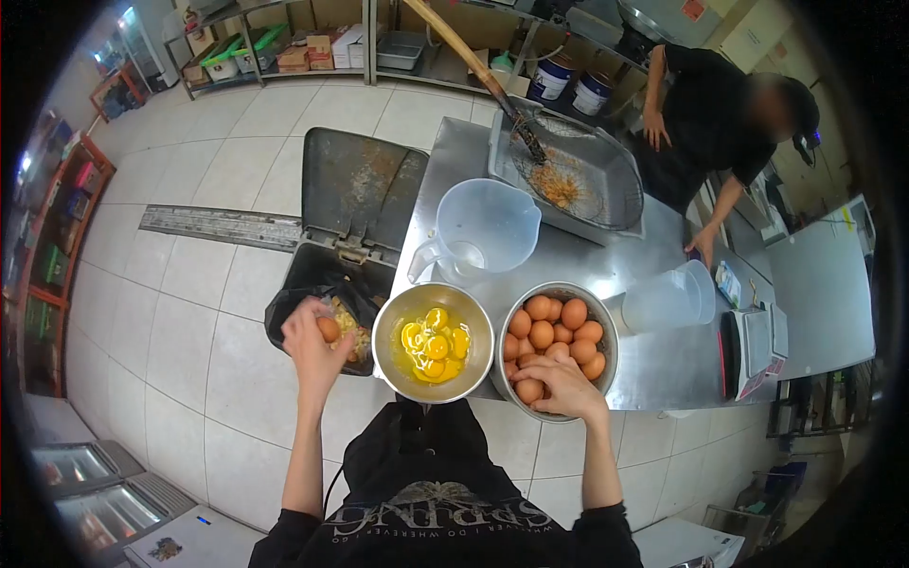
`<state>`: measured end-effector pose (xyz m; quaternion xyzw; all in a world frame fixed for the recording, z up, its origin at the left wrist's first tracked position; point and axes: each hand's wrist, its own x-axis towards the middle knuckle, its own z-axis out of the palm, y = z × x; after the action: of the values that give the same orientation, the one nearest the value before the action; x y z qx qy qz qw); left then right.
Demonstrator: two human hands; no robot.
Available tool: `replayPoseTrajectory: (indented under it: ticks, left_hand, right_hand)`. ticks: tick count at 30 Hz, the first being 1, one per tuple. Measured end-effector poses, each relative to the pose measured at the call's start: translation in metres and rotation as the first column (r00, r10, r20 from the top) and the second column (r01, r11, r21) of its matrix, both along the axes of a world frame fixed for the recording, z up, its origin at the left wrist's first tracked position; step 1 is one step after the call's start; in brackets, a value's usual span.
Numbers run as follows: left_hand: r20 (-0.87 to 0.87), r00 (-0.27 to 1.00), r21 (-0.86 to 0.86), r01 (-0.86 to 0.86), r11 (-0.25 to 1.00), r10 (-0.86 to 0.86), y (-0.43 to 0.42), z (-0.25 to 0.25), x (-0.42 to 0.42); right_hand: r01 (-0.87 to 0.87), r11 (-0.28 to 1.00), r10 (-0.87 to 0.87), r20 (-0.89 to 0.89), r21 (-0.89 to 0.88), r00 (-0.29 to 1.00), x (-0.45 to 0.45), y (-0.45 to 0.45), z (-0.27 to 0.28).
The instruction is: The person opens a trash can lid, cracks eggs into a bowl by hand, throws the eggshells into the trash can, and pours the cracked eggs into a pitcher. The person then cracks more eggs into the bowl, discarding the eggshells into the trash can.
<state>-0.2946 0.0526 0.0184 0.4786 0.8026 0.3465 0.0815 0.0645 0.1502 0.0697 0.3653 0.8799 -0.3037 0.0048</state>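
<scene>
Beside a steel table [658,364], the left hand [310,343] holds rounded eggshell [329,328], the right hand [566,386] a smooth egg [527,391].

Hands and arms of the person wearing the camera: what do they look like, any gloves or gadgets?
The left hand and right hand are bare, with no gloves, watch or cables showing. Plain black sleeves stop well short of the hands and belong to a black top with pale printed lettering.
</scene>
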Motion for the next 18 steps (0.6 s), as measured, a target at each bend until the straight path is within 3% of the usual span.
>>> replayPoseTrajectory:
  ticks: [2,3,5,7,8,10,11,13,14,16,17,18]
  left_hand:
    - [-0.189,0.953,0.011,-0.240,0.971,0.238,0.002,-0.022,-0.013]
    - [-0.193,0.952,0.016,-0.241,0.971,0.239,0.001,-0.026,-0.020]
    - [-0.033,0.949,0.141,-0.306,0.941,0.313,-0.002,-0.030,-0.031]
    - [-0.032,0.948,0.204,-0.304,0.930,0.317,-0.005,-0.026,-0.036]
    - [-0.029,0.945,0.259,-0.308,0.915,0.327,-0.006,-0.024,-0.038]
    - [-0.039,0.940,0.271,-0.316,0.909,0.339,-0.008,-0.025,-0.039]
    - [0.023,0.941,0.287,-0.330,0.899,0.338,-0.008,-0.023,-0.036]
    - [0.084,0.935,0.303,-0.354,0.885,0.345,-0.007,-0.018,-0.030]
    - [0.111,0.936,0.312,-0.351,0.883,0.333,-0.005,-0.014,-0.025]
    - [0.137,0.936,0.318,-0.351,0.881,0.324,-0.001,-0.013,-0.015]
    - [0.261,0.928,0.311,-0.342,0.887,0.266,0.002,-0.015,-0.010]
    - [0.380,0.902,0.306,-0.330,0.893,0.203,0.007,-0.018,-0.005]
  right_hand:
    - [-0.106,0.994,0.104,0.187,-0.002,0.977,-0.001,0.003,-0.006]
    - [-0.091,0.995,0.096,0.174,-0.032,0.980,-0.007,0.004,0.000]
    - [-0.080,0.995,0.086,0.105,-0.059,0.991,-0.008,0.016,-0.003]
    - [-0.076,0.994,0.079,0.043,-0.077,0.996,-0.008,0.024,-0.011]
    - [0.079,0.969,-0.136,-0.238,-0.234,0.962,-0.008,0.026,-0.018]
    - [0.164,0.895,-0.360,-0.454,-0.416,0.815,-0.009,0.030,-0.041]
    - [0.048,0.602,-0.702,-0.499,-0.797,0.508,-0.009,0.033,-0.058]
    - [-0.245,0.224,-0.942,-0.275,-0.943,0.194,-0.028,0.031,-0.048]
    - [-0.079,0.412,-0.881,-0.419,-0.908,0.221,-0.039,0.025,-0.036]
    - [0.229,0.719,-0.691,-0.638,-0.656,0.340,-0.064,0.014,-0.005]
    - [0.384,0.915,-0.346,-0.725,-0.121,0.595,-0.070,0.014,-0.005]
    - [0.386,0.914,-0.348,-0.727,-0.123,0.592,-0.069,0.016,-0.012]
